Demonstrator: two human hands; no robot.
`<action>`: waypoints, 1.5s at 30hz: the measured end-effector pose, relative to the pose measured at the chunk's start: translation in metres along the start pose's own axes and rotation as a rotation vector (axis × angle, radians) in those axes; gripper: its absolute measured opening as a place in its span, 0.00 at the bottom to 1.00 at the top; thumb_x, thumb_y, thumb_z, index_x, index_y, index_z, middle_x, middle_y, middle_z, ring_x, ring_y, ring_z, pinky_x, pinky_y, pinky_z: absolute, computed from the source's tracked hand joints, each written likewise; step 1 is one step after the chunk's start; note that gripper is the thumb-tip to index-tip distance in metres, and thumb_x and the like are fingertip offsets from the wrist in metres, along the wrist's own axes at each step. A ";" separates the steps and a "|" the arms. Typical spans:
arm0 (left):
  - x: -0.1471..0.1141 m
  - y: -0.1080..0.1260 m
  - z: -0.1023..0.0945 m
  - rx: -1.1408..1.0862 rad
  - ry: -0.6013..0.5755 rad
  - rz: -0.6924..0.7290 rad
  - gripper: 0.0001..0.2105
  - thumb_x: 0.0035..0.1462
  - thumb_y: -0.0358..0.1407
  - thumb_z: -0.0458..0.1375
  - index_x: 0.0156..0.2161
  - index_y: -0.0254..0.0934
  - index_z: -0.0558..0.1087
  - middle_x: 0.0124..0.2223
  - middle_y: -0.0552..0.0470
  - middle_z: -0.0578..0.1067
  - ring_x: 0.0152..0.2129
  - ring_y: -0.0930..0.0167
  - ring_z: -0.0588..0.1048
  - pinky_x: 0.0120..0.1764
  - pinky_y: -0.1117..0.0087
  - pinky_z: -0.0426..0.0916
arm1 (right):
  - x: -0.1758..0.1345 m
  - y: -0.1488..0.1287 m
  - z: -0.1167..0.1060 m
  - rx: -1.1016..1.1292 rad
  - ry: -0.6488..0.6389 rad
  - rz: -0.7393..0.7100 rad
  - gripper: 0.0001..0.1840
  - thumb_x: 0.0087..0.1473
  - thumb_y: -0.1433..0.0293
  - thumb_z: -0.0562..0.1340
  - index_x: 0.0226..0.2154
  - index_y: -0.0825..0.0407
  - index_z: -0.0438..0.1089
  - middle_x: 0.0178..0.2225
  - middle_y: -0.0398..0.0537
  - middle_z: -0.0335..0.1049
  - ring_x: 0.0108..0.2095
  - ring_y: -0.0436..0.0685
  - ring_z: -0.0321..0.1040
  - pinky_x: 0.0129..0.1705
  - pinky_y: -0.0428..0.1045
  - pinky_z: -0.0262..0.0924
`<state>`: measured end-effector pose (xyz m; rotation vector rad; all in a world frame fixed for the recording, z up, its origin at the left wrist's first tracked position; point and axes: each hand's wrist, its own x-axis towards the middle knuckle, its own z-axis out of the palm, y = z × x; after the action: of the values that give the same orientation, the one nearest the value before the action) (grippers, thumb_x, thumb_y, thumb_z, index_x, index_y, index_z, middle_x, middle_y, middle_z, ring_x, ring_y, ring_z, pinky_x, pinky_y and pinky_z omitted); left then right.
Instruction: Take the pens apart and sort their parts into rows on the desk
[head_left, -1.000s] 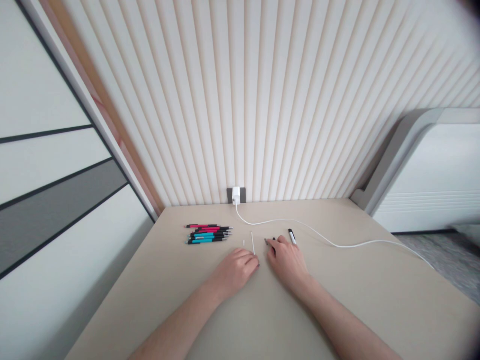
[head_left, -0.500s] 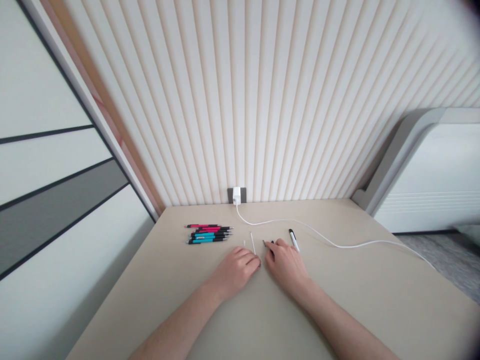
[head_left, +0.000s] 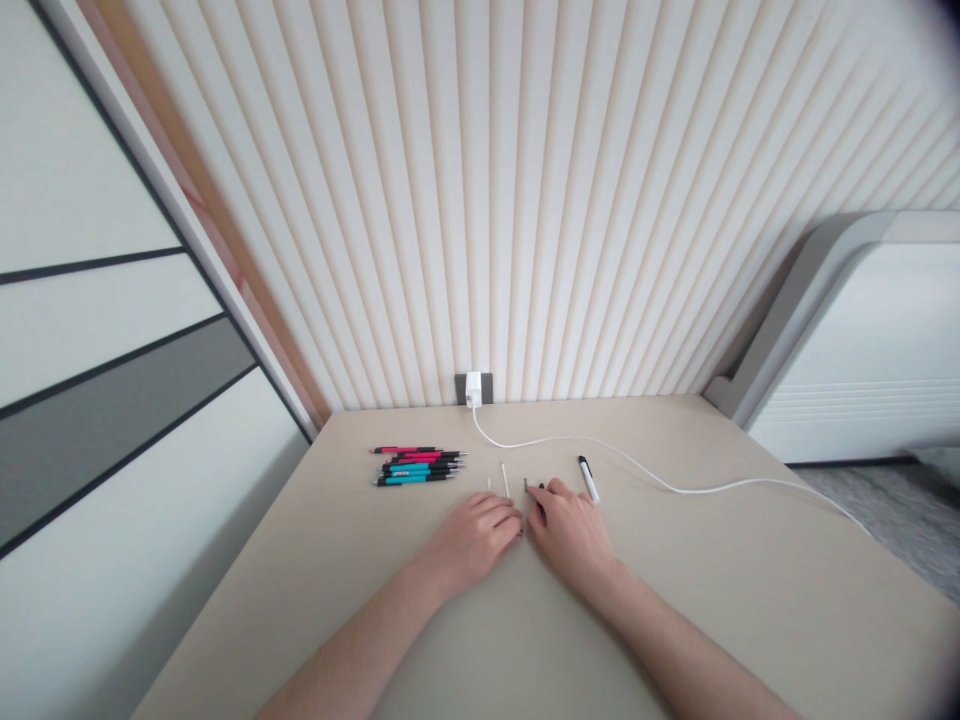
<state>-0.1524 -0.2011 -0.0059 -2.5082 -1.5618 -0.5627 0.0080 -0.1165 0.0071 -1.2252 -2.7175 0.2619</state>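
My left hand [head_left: 471, 537] rests on the table with its fingers curled together. A bit of something dark shows at its fingertips, too small to name. Just beyond those fingers lie a thin white stick [head_left: 505, 478] and a tiny pale piece [head_left: 489, 485]. My right hand [head_left: 571, 528] is closed close by, its index finger at a small dark metallic-looking piece [head_left: 526, 484]. Part of a black object [head_left: 541, 488] shows behind its fingers; the rest is hidden. To the right of that hand lies a white pen with a black end [head_left: 589, 481].
Several red-and-black and blue-and-black pens [head_left: 416, 468] lie in a group at the left. A white charger [head_left: 473, 388] sits in the wall socket, and its cable [head_left: 679, 491] runs across the table [head_left: 465, 660] to the right. A ribbed wall [head_left: 480, 200] closes off the back.
The small dark piece by my right index finger has turned to point more straight away from me. My fingers have shifted slightly; both hands stay in nearly the same place.
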 end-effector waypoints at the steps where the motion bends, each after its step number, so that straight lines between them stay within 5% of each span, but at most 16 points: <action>1: 0.000 -0.001 0.000 -0.002 0.003 -0.004 0.08 0.65 0.31 0.50 0.41 0.35 0.72 0.41 0.48 0.77 0.44 0.66 0.74 0.50 0.62 0.68 | 0.000 0.000 0.000 -0.004 -0.002 -0.001 0.14 0.60 0.71 0.52 0.41 0.48 0.72 0.37 0.48 0.70 0.37 0.56 0.71 0.40 0.50 0.54; 12: -0.002 0.001 -0.003 -0.055 -0.048 -0.106 0.11 0.67 0.32 0.46 0.41 0.37 0.72 0.41 0.49 0.76 0.43 0.69 0.75 0.48 0.67 0.70 | 0.002 -0.001 0.002 0.001 -0.015 0.011 0.15 0.61 0.70 0.51 0.43 0.48 0.71 0.38 0.49 0.70 0.37 0.55 0.70 0.40 0.49 0.53; 24: -0.001 0.001 -0.001 -0.014 0.007 -0.096 0.09 0.65 0.30 0.50 0.45 0.34 0.72 0.47 0.45 0.77 0.46 0.66 0.74 0.51 0.62 0.71 | 0.007 0.001 0.007 0.001 -0.007 0.012 0.17 0.61 0.71 0.51 0.48 0.47 0.70 0.39 0.50 0.69 0.37 0.55 0.70 0.40 0.49 0.53; 36: 0.000 0.000 -0.002 -0.049 -0.010 -0.097 0.08 0.64 0.30 0.51 0.43 0.34 0.72 0.40 0.46 0.78 0.42 0.67 0.76 0.47 0.64 0.72 | 0.009 0.000 0.009 -0.019 0.028 -0.024 0.16 0.60 0.71 0.51 0.46 0.47 0.70 0.39 0.49 0.69 0.36 0.55 0.70 0.38 0.49 0.53; 45: -0.002 -0.003 0.004 0.006 0.044 -0.059 0.10 0.64 0.30 0.50 0.45 0.33 0.73 0.47 0.44 0.78 0.46 0.66 0.75 0.53 0.60 0.69 | 0.010 0.001 0.009 -0.020 0.020 -0.035 0.15 0.61 0.71 0.51 0.46 0.47 0.69 0.38 0.48 0.68 0.35 0.54 0.70 0.38 0.49 0.52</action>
<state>-0.1547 -0.2006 -0.0112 -2.4353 -1.6232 -0.6157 0.0003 -0.1090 -0.0011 -1.1775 -2.7278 0.2175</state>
